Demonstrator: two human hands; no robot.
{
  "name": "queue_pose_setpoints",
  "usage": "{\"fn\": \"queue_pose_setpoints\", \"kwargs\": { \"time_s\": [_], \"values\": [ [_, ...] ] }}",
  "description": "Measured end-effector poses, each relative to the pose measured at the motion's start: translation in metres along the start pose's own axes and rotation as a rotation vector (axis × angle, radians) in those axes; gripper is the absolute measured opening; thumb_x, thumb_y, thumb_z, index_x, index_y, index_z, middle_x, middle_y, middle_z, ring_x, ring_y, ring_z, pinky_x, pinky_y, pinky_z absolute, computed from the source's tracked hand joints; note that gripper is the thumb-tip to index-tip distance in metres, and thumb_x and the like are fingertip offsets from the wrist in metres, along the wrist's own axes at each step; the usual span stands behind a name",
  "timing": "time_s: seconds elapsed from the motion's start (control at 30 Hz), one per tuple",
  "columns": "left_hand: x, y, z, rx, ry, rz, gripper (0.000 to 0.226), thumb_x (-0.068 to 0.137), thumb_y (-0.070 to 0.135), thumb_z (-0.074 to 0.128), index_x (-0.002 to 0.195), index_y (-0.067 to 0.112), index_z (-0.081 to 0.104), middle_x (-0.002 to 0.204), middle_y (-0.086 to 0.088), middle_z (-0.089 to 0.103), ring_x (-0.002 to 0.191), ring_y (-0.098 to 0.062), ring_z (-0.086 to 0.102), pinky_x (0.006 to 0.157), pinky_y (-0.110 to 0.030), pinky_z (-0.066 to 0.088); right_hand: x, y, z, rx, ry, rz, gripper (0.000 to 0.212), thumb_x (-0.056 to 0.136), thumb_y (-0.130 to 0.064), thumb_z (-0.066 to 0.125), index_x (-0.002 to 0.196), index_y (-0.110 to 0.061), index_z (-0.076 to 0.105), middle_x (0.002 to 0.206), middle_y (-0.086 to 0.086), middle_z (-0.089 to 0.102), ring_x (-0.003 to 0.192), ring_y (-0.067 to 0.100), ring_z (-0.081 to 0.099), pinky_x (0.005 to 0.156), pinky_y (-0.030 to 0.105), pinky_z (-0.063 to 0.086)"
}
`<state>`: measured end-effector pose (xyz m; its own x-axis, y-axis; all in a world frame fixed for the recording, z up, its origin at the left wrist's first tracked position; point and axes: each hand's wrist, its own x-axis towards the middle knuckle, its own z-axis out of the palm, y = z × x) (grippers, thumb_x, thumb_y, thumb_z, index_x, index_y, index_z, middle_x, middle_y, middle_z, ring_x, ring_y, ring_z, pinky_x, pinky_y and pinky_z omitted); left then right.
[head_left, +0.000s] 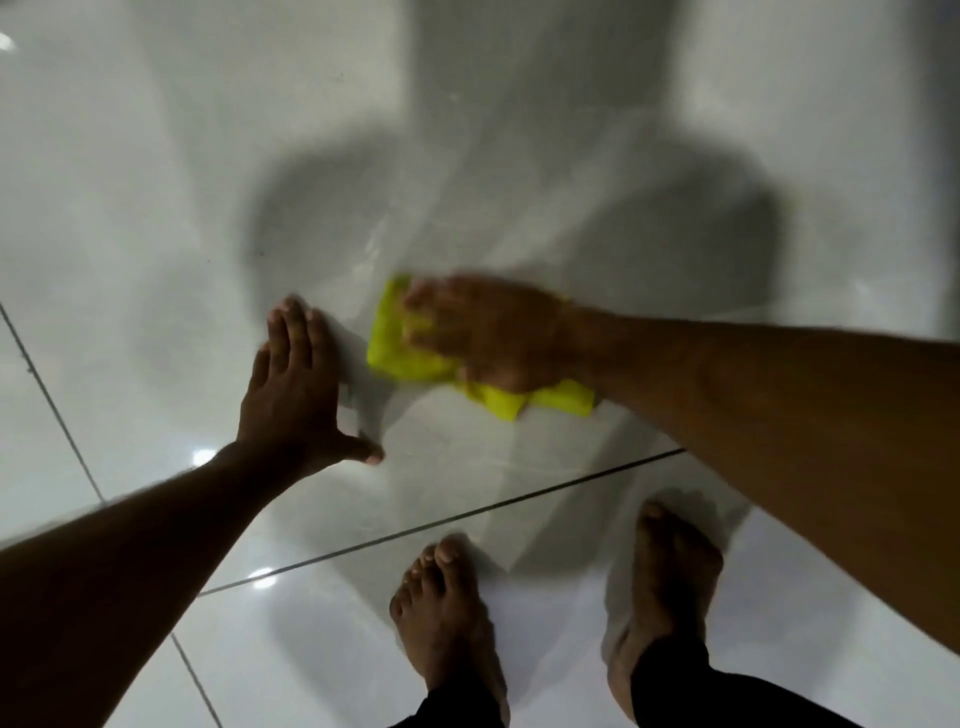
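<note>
A bright yellow cloth (402, 348) lies flat on the glossy white tiled floor (156, 208) in the middle of the view. My right hand (488, 332) presses down on it with fingers spread over the top, blurred by motion. Part of the cloth sticks out below my wrist. My left hand (296, 384) rests flat on the tile just left of the cloth, fingers straight and thumb out to the right, apart from the cloth.
My two bare feet (447, 623) stand on the tiles at the bottom, below a dark grout line (467, 512). Another grout line runs along the left. Shadows of my body fall across the floor ahead.
</note>
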<state>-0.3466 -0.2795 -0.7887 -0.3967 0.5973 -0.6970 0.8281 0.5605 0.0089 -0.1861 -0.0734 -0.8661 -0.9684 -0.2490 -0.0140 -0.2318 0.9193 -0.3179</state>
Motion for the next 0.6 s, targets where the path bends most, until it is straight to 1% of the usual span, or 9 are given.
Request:
{"fn": "queue_pose_setpoints", "kwargs": {
  "time_s": [0.1,0.2,0.27,0.37,0.47,0.53,0.57,0.6],
  "values": [
    [-0.002,0.002,0.001,0.022,-0.011,0.018,0.171,0.029,0.076,0.08,0.15,0.0,-0.014,0.16,-0.025,-0.017,0.149,-0.038,-0.014,0.122,-0.049,0.008,-0.019,0.035,-0.014,-0.098,0.07,0.456,0.064,0.095,-0.045,0.04,0.151,-0.014,0.033,0.158,0.024,0.029,0.147,0.041,0.027,0.119,0.048,0.023],
    [-0.001,0.004,0.0,0.008,-0.008,0.007,0.171,0.029,0.076,0.08,0.15,0.001,-0.015,0.16,-0.024,-0.018,0.149,-0.037,-0.016,0.122,-0.049,0.008,-0.066,0.039,-0.02,-0.151,0.086,0.813,0.063,0.1,-0.047,0.034,0.153,-0.014,0.025,0.16,0.024,0.023,0.148,0.043,0.021,0.119,0.053,0.023],
    [-0.003,0.005,0.001,-0.001,-0.02,0.001,0.172,0.029,0.076,0.081,0.15,0.001,-0.016,0.16,-0.024,-0.018,0.149,-0.037,-0.016,0.122,-0.049,0.008,-0.107,0.017,-0.011,-0.153,0.078,1.041,0.062,0.102,-0.047,0.028,0.155,-0.014,0.022,0.16,0.024,0.022,0.149,0.043,0.019,0.12,0.055,0.022],
    [-0.003,0.008,0.004,-0.008,-0.022,0.015,0.172,0.029,0.073,0.082,0.15,0.0,-0.016,0.16,-0.025,-0.018,0.149,-0.038,-0.015,0.121,-0.049,0.007,-0.157,-0.033,0.006,-0.121,0.097,1.403,0.064,0.103,-0.047,0.027,0.154,-0.008,0.021,0.159,0.029,0.021,0.148,0.047,0.017,0.12,0.055,0.019],
    [0.004,0.009,0.007,-0.019,-0.003,0.032,0.172,0.029,0.072,0.083,0.149,0.0,-0.017,0.16,-0.026,-0.019,0.148,-0.04,-0.016,0.121,-0.05,0.005,-0.157,-0.082,0.024,-0.023,0.173,1.743,0.067,0.104,-0.044,0.029,0.152,0.002,0.021,0.157,0.034,0.019,0.147,0.049,0.017,0.121,0.053,0.017],
    [0.007,0.005,0.009,-0.015,0.003,0.034,0.173,0.029,0.073,0.083,0.149,0.0,-0.017,0.159,-0.027,-0.018,0.148,-0.041,-0.016,0.121,-0.052,0.005,-0.122,-0.118,0.034,0.078,0.239,1.898,0.07,0.102,-0.044,0.029,0.151,0.005,0.021,0.156,0.036,0.02,0.145,0.052,0.018,0.12,0.057,0.02],
    [0.008,0.003,0.01,-0.011,0.007,0.035,0.173,0.028,0.074,0.083,0.149,0.0,-0.017,0.159,-0.028,-0.018,0.148,-0.042,-0.016,0.121,-0.052,0.005,-0.1,-0.138,0.038,0.118,0.248,1.92,0.072,0.101,-0.046,0.029,0.151,0.005,0.021,0.155,0.037,0.02,0.145,0.054,0.018,0.119,0.059,0.021],
    [0.008,0.001,0.011,-0.01,0.011,0.039,0.173,0.029,0.074,0.082,0.149,0.001,-0.018,0.159,-0.027,-0.019,0.147,-0.042,-0.017,0.121,-0.052,0.005,-0.079,-0.159,0.042,0.142,0.233,1.896,0.073,0.1,-0.047,0.029,0.151,0.005,0.019,0.155,0.038,0.019,0.145,0.054,0.016,0.118,0.061,0.02]
  ]
}}
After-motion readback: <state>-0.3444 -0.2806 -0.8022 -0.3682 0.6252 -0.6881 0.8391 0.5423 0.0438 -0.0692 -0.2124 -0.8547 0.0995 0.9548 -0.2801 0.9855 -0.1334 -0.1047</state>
